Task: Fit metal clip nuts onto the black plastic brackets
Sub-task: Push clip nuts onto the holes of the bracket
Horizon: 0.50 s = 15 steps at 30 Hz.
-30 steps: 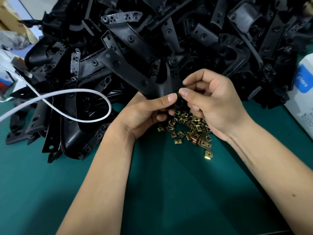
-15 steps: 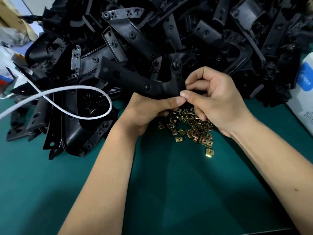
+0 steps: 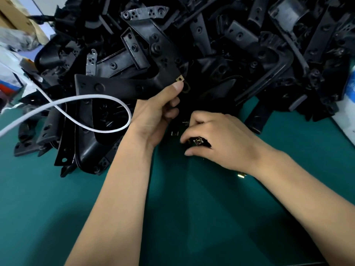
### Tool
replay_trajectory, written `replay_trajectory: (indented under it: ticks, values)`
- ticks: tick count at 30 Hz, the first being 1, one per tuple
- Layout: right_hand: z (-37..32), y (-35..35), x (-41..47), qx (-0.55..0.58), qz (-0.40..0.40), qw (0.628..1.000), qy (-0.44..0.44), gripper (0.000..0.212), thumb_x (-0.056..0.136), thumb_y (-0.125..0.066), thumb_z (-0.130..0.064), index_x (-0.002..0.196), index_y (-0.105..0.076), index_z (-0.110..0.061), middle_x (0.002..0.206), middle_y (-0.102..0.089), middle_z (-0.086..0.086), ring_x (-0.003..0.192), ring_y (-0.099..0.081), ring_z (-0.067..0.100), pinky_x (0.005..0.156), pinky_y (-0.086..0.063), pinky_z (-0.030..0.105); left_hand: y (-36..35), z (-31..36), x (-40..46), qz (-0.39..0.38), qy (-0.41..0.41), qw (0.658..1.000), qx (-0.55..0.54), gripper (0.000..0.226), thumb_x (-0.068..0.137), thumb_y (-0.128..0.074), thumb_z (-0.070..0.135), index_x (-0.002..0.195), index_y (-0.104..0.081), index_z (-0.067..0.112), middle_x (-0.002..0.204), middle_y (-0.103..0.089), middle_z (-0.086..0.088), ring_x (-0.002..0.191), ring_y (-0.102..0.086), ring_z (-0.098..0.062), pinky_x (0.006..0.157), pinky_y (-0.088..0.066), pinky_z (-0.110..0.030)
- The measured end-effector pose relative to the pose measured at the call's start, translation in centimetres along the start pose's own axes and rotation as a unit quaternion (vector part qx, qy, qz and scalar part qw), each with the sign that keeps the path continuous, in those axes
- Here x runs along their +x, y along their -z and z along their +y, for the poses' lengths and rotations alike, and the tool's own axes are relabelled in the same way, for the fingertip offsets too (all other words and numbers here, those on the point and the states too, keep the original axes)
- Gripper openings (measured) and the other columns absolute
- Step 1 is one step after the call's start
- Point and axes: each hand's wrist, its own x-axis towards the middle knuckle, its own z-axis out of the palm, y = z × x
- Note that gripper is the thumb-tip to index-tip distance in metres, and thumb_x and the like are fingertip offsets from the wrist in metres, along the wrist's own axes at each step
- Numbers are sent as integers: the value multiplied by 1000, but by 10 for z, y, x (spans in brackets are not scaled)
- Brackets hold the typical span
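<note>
Now, left hand (image 3: 155,112) gripping the stiff, light bracket (image 3: 119,87), your right fingers (image 3: 189,138) curl over small, slippery nuts (image 3: 197,141): pinch one by its edges.

1. White cable (image 3: 80,104), curved in a loop, lying over the black pile on the left.
2. Green mat (image 3: 38,208), spread over the table.
3. Brown cardboard box (image 3: 11,18), up in the far left corner.
4. White box with a blue patch (image 3: 348,104), at the right edge.
</note>
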Motion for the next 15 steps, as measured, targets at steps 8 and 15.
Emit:
replay_trajectory:
  ticks: [8, 15]
  values:
    - [-1, -2, 1, -41, 16, 999, -31, 21, 97, -66, -47, 108, -66, -29, 106, -49, -14, 86, -57, 13, 72, -37, 27, 2, -1, -2, -74, 15, 997, -25, 9, 82, -82, 32, 80, -77, 24, 86, -63, 7, 64, -42, -7, 48, -32, -15]
    - [0, 0, 0, -44, 16, 998, -38, 19, 98, -65, -43, 105, -64, -25, 107, -48, -11, 82, -57, 15, 71, -42, 30, 2, -4, -1, -119, 17, 993, 15, 21, 85, -75, 32, 91, -62, 17, 80, -56, 4, 61, -40, -8, 47, -31, -18]
